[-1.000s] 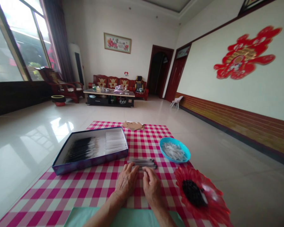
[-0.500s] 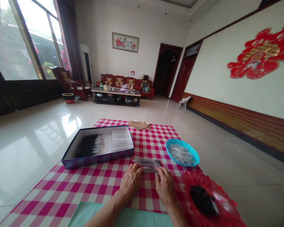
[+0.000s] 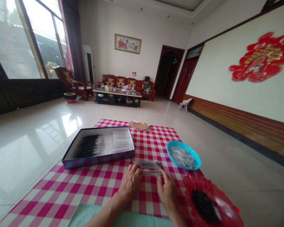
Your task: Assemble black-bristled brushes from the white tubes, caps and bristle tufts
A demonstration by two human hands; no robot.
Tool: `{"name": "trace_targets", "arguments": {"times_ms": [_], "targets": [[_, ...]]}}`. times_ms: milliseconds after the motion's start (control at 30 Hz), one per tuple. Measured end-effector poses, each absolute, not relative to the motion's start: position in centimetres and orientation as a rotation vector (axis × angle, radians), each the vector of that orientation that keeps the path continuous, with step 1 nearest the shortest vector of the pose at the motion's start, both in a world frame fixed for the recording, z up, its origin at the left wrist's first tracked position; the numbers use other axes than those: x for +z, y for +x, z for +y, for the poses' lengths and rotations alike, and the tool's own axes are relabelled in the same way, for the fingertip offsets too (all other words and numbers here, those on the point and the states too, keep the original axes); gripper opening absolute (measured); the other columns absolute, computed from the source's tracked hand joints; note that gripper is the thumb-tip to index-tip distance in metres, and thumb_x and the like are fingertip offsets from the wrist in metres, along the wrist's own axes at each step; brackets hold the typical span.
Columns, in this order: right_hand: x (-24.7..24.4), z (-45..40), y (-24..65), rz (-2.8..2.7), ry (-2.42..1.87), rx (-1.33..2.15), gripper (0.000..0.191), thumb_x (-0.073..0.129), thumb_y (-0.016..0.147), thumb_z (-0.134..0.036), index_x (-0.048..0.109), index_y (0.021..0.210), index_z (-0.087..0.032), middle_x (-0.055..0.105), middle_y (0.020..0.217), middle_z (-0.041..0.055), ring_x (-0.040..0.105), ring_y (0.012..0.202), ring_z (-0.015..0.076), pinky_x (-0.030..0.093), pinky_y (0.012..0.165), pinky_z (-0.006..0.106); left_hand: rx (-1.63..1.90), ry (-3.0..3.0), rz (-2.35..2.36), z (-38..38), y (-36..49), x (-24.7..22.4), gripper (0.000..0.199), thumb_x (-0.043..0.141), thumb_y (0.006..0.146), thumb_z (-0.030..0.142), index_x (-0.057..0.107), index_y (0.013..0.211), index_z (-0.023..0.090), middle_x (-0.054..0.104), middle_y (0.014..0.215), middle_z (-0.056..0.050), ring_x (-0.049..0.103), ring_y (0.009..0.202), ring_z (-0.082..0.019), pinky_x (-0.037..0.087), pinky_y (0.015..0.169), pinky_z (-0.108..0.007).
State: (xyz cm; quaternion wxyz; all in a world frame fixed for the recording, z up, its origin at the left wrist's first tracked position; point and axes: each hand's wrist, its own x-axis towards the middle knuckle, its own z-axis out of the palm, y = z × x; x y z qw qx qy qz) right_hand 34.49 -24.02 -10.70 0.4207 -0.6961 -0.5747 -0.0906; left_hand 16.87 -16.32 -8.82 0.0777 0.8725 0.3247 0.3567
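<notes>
Slim dark rods (image 3: 148, 167) lying in a small bunch near the middle of the pink-and-white checked cloth (image 3: 85, 189), right between two bare hands! Left hand (image 3: 130, 183) pressing in at the bunch's left end, right hand (image 3: 167, 192) curling in at its right end, fingers bent on both, neither hand spread wide, though blur hiding whether either one truly gripping. Rods too blurred for an exact count: several, side by side, apparently being kept together by that two-sided hold. Over toward the cloth's left side, one open navy box (image 3: 97, 162) carrying two sorted blocks, black-tipped bundles (image 3: 87, 146) and pale slender sleeves (image 3: 121, 143), seemingly being kept apart to avoid mixing. Toward the right edge, one blue bowl (image 3: 194, 159) holding small white pieces (image 3: 181, 156), and one red petal-shaped plate (image 3: 227, 205) carrying a dark heap of bristle tufts (image 3: 203, 206), both apparently sitting within easy reach of the right hand. Brown cardboard scraps (image 3: 139, 126) lying at the far edge, a pale green mat (image 3: 101, 217) stretching along the near edge.
</notes>
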Motion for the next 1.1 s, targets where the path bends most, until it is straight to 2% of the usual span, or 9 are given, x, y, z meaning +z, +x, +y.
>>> {"name": "trace_targets", "arguments": {"times_ms": [100,267,333,433,533,767,1100], "targets": [[-10.4,-24.0,34.5,-1.409,-1.647,-0.113,0.031,0.041,0.088,-0.026,0.061,0.108,-0.015,0.068,0.103,0.0136,0.064,0.096,0.0245,0.053,0.082,0.038,1.097,2.648,1.075,-16.3,16.7,-8.5,0.017,0.044,0.087,0.011,0.057,0.090,0.020,0.060,0.094,-0.005,0.052,0.083,-0.021,0.041,0.079,-0.038],[-9.8,-24.0,33.3,-1.304,-1.533,0.174,0.027,0.048,0.086,-0.033,0.066,0.100,-0.018,0.070,0.101,0.0108,0.065,0.095,0.0245,0.052,0.084,0.035,1.135,2.711,1.090,-16.9,16.9,-7.7,0.012,0.048,0.087,0.016,0.058,0.090,0.022,0.061,0.085,-0.002,0.052,0.085,-0.021,0.032,0.093,-0.046],[-9.6,-23.9,32.5,-1.245,-1.491,0.378,0.028,0.053,0.084,-0.037,0.067,0.100,-0.019,0.071,0.101,0.0096,0.065,0.096,0.0248,0.052,0.085,0.035,1.106,2.735,1.013,-17.4,17.2,-7.6,0.011,0.048,0.089,0.019,0.058,0.090,0.023,0.060,0.083,-0.001,0.052,0.081,-0.019,0.035,0.087,-0.041],[-9.2,-23.9,31.4,-1.105,-1.405,0.669,0.030,0.058,0.081,-0.041,0.067,0.100,-0.019,0.071,0.101,0.0082,0.066,0.094,0.0247,0.053,0.082,0.033,1.036,2.737,0.937,-18.0,17.4,-7.6,0.013,0.045,0.091,0.020,0.057,0.089,0.023,0.059,0.081,-0.002,0.050,0.075,-0.018,0.038,0.071,-0.032],[-8.3,-23.9,30.8,-0.956,-1.303,0.814,0.031,0.065,0.075,-0.043,0.068,0.094,-0.019,0.072,0.095,0.0065,0.067,0.088,0.0240,0.054,0.079,0.033,1.008,2.725,0.945,-18.3,17.3,-7.5,0.014,0.044,0.091,0.019,0.057,0.087,0.023,0.058,0.082,-0.002,0.050,0.076,-0.018,0.037,0.066,-0.031],[-6.8,-24.2,30.5,-0.818,-1.364,0.790,0.034,0.074,0.063,-0.047,0.068,0.079,-0.018,0.071,0.077,0.0038,0.065,0.073,0.0220,0.052,0.065,0.029,1.028,2.720,0.961,-18.0,17.0,-7.5,0.014,0.043,0.091,0.021,0.056,0.087,0.023,0.057,0.077,-0.002,0.051,0.074,-0.018,0.035,0.062,-0.030],[-7.2,-24.4,31.3,-0.825,-1.387,0.772,0.031,0.073,0.065,-0.047,0.069,0.076,-0.019,0.070,0.076,0.0015,0.062,0.076,0.0207,0.049,0.071,0.029,1.003,2.795,0.935,-18.1,17.1,-7.0,0.017,0.044,0.092,0.024,0.054,0.078,0.022,0.056,0.070,-0.001,0.048,0.069,-0.017,0.032,0.064,-0.030]]}}
